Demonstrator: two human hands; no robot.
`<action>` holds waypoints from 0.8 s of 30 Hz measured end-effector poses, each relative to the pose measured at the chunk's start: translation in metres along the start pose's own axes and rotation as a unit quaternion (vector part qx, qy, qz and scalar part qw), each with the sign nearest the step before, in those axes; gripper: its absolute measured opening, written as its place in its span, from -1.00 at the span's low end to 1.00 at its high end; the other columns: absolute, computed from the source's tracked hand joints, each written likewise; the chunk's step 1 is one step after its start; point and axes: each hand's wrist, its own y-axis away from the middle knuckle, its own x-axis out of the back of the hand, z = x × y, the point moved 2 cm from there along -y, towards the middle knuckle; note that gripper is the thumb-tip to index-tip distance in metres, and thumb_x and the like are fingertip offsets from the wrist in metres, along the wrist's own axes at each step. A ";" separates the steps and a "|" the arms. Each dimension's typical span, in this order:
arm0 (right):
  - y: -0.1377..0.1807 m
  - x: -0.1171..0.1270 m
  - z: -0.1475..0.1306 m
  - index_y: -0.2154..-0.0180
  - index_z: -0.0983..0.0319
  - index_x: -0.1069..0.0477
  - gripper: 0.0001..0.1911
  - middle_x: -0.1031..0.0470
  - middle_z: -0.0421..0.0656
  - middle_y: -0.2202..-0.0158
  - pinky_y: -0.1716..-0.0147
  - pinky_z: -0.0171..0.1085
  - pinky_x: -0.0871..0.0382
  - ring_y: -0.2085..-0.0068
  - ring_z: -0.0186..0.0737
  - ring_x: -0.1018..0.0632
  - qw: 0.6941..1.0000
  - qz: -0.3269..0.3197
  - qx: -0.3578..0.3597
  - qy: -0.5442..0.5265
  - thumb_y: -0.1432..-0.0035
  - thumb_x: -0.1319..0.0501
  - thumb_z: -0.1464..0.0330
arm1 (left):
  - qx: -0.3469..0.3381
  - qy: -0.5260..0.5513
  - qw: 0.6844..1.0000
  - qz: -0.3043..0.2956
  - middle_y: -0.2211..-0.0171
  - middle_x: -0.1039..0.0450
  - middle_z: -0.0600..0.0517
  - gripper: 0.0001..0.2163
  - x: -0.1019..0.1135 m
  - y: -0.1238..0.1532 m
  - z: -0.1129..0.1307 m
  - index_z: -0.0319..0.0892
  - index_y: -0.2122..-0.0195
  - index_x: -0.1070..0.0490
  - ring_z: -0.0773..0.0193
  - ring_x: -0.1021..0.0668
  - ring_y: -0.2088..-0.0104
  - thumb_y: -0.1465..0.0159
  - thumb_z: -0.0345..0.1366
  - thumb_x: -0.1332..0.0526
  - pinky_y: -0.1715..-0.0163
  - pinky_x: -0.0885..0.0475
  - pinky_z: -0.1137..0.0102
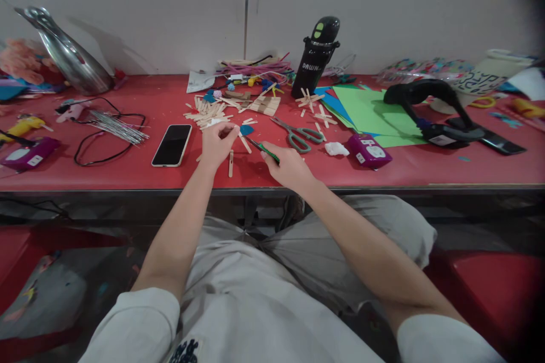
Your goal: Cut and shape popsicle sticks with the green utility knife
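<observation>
My right hand is closed around a slim tool with a green-and-black handle. Its thin dark tip points left toward my other hand; the exact kind is unclear. Thumb and fingertips of my left hand are pinched together over the table, and whatever is between them is too small to name. A blue piece lies just beyond the tool's tip. One craft stick rests between my hands, near the table edge. Grey-handled scissors lie open beyond my right hand.
Loose craft sticks are heaped behind my hands. A phone lies to the left, beside a bundle of wires. Rightward are a white lump, a purple box and green paper. A black bottle stands behind.
</observation>
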 end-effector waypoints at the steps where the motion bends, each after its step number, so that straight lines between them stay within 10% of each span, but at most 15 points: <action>1: 0.000 0.000 0.000 -0.19 0.26 -0.46 -0.56 -0.60 0.03 -0.08 -0.09 -0.03 -0.49 -0.11 0.10 -0.61 1.000 -0.001 0.000 0.001 -0.36 -0.06 0.34 | 0.001 0.000 1.000 0.001 0.47 -0.59 0.04 -0.90 0.000 0.000 0.000 -0.18 0.42 -0.58 0.25 -0.59 0.40 -0.18 -0.29 -0.33 0.34 -0.50 0.38; 24: -0.004 0.000 -0.001 -0.14 0.21 -0.48 -0.58 -0.63 0.01 -0.04 -0.10 -0.06 -0.47 -0.09 0.07 -0.61 1.000 -0.023 -0.006 0.012 -0.32 -0.06 0.37 | 0.020 0.000 1.000 0.000 0.50 -0.58 0.04 -0.87 0.001 -0.002 -0.005 -0.16 0.43 -0.59 0.24 -0.54 0.44 -0.13 -0.21 -0.33 0.38 -0.44 0.35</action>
